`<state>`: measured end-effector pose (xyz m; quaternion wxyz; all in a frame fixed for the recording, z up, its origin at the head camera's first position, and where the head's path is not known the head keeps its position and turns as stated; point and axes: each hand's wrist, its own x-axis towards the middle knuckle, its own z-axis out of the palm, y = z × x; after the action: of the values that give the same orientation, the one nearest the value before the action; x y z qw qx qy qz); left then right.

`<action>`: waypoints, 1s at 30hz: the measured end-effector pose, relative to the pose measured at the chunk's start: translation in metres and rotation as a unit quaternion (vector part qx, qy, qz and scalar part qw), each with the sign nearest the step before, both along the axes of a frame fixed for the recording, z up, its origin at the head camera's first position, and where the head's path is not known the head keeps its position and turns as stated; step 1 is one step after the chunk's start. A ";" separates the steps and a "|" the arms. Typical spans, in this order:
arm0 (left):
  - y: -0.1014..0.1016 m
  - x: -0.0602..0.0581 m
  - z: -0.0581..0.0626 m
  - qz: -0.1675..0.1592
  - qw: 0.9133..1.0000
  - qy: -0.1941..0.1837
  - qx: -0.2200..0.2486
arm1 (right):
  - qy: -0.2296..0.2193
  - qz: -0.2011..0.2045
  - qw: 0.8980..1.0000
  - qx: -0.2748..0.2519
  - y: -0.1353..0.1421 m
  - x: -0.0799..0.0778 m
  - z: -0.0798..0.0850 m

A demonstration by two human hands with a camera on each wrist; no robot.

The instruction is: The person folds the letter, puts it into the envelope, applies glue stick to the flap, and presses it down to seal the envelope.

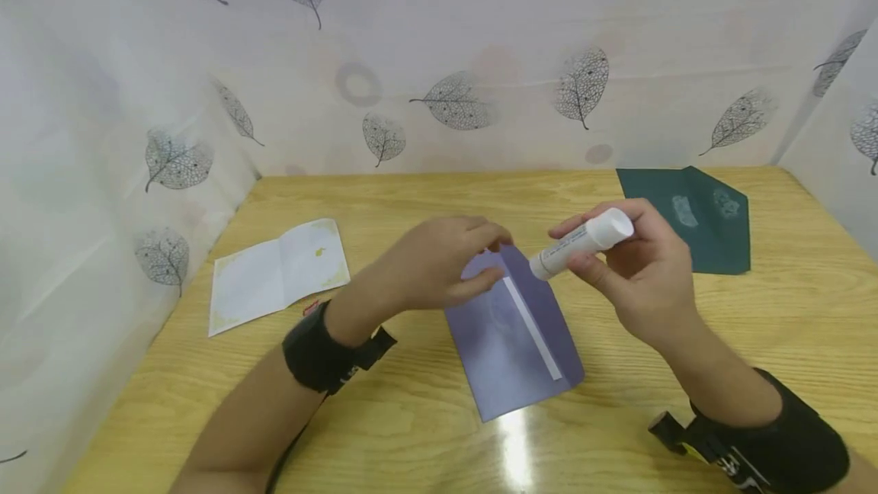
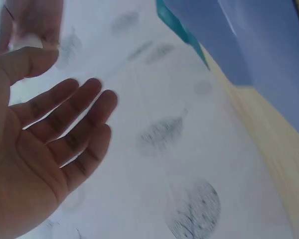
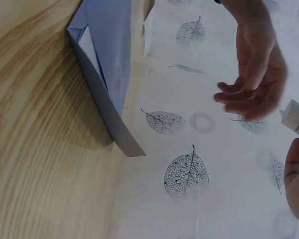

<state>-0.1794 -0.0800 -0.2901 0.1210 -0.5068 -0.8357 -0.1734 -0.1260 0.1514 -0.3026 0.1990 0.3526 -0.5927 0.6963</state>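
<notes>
In the head view a purple envelope [image 1: 497, 353] lies on the table with its flap raised on the right side. A white strip [image 1: 531, 326] runs along the flap's fold. My left hand [image 1: 446, 265] hovers over the envelope's far end, its fingers loosely bent and, in the left wrist view, holding nothing. To the right, my right hand [image 1: 648, 273] pinches a white glue stick [image 1: 583, 244] between thumb and fingers, tilted, its lower end near the flap. The right wrist view shows the glue stick [image 3: 294, 117] up in the air, apart from the envelope [image 3: 109, 45].
A dark green envelope [image 1: 723, 238] with whitish patches lies at the back right, partly behind my right hand. On the left lies a folded white card [image 1: 274, 277] with gold corners. A small red item [image 1: 311, 309] shows beside my left wrist. A leaf-patterned curtain [image 1: 480, 44] surrounds the table.
</notes>
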 end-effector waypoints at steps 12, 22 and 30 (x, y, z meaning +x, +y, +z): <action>0.032 0.032 -0.009 -0.020 0.970 0.145 0.196 | -0.064 -0.033 0.993 -0.090 0.000 0.009 0.001; 0.036 0.041 -0.007 -0.020 0.962 0.212 0.172 | -0.073 -0.029 0.993 -0.083 -0.002 0.013 0.003; 0.035 0.043 -0.008 -0.228 0.836 -0.433 0.247 | 0.032 0.109 0.991 -0.071 -0.006 0.008 0.005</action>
<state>-0.1364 -0.0452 -0.2976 -0.1754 -0.5096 -0.5928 -0.5984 -0.1184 0.1454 -0.2977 0.1655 0.4225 -0.4927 0.7425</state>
